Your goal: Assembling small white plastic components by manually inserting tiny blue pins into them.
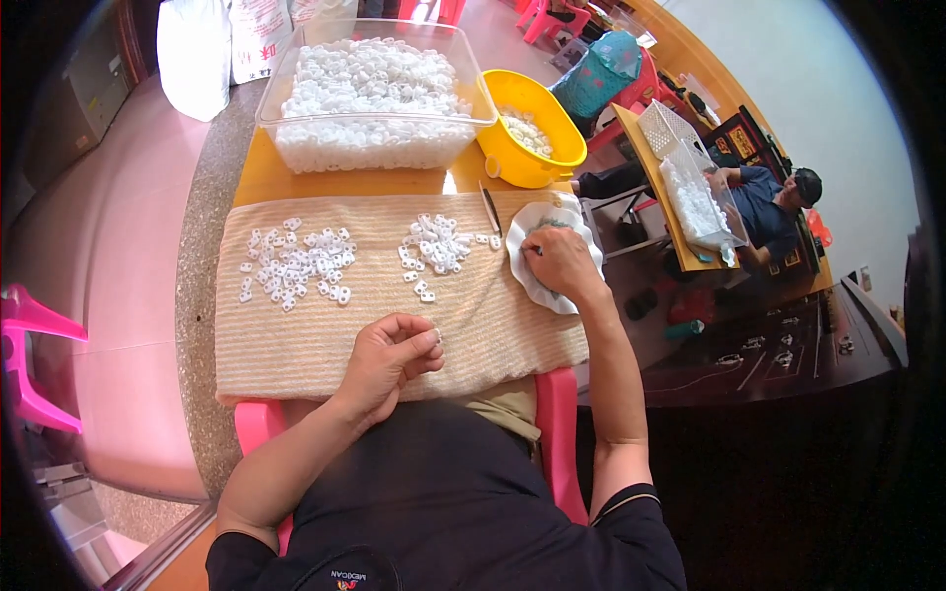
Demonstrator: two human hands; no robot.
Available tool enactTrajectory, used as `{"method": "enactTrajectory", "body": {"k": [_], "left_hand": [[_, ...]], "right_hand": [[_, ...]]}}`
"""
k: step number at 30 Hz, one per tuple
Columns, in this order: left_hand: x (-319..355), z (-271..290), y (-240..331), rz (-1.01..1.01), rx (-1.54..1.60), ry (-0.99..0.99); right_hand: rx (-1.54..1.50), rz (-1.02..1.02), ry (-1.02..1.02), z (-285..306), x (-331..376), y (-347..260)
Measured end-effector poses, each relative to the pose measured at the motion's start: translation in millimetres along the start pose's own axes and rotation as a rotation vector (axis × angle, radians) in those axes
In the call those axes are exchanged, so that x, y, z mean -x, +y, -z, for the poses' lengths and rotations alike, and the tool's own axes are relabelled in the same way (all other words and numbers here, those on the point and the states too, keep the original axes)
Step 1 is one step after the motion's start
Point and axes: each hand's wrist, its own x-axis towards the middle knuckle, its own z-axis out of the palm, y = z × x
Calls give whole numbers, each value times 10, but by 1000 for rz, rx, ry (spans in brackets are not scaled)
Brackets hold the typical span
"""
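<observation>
My left hand (394, 357) is held above the front of the striped towel (473, 364), thumb and forefinger pinched on a small white plastic piece, of which only a bit shows at the fingertips. My right hand (564, 258) reaches into a white wavy-rimmed dish (532, 292) at the towel's right edge. Its fingers are drawn together over small greyish bits in the dish; what they grip is hidden. Left of the dish is a pile of white two-holed plastic pieces (439, 244). A wider, looser pile of similar pieces (305, 261) is spread farther left.
A clear tub (384, 133) full of white pieces stands at the back, beside a yellow basin (527, 163). A black pen-like tool (490, 207) lies near the dish. White sacks (194, 59) stand behind. At right, another person (769, 212) sits at a table with a white-filled bin.
</observation>
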Motion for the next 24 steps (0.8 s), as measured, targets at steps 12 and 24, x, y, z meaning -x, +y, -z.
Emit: {"method": "enactTrajectory", "body": {"k": [12, 24], "left_hand": [[6, 1, 1, 3, -1, 1], [-4, 8, -2, 0, 5, 1]], "right_hand": [[-27, -13, -94, 37, -35, 25], [-65, 54, -45, -24, 59, 71]]}}
